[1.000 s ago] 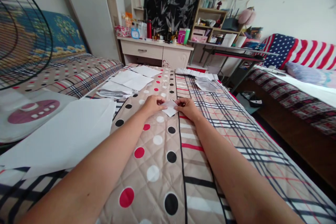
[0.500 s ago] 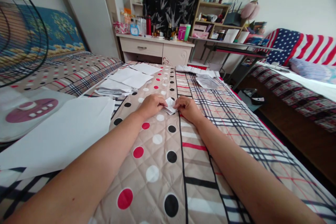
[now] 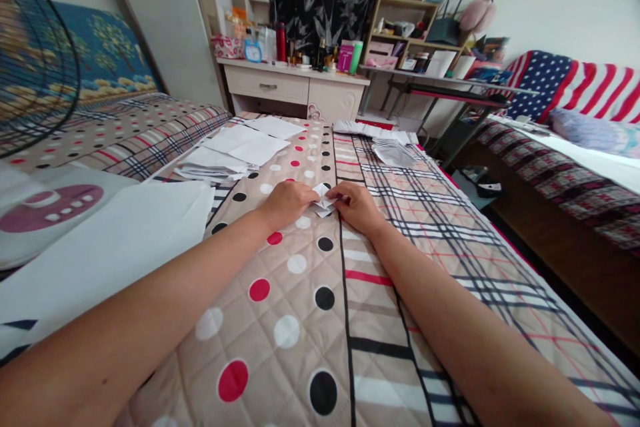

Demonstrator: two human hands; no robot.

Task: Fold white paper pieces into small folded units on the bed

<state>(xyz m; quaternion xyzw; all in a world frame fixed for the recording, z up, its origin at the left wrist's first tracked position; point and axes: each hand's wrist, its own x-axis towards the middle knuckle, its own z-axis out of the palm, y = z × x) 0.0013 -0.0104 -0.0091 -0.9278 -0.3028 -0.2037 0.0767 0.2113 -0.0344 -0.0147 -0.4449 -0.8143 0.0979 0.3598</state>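
A small folded white paper [image 3: 324,203] lies on the patterned bedspread [image 3: 280,267], between my two hands. My left hand [image 3: 290,203] pinches its left edge, with the fingertips closed on it. From the other side, my right hand [image 3: 356,204] pinches the right edge between thumb and fingers. Creases and raised flaps show in the paper's middle. Beyond my left hand lies a stack of white paper sheets [image 3: 240,150]. Past my right hand sits a bundle of folded white paper pieces [image 3: 394,152], with a long row of folded paper [image 3: 373,130] behind it.
Large white sheets [image 3: 130,233] lie at the left beside a clear plastic bag [image 3: 55,207] with a purple print. A wire fan guard [image 3: 40,60] stands at the far left. A white dresser [image 3: 285,87] stands beyond the bed, and a second bed [image 3: 560,180] is at the right.
The folded paper's flaps have changed shape between my fingers, with more raised points showing. Both hands stay nearly in place, and the camera view has shifted slightly.
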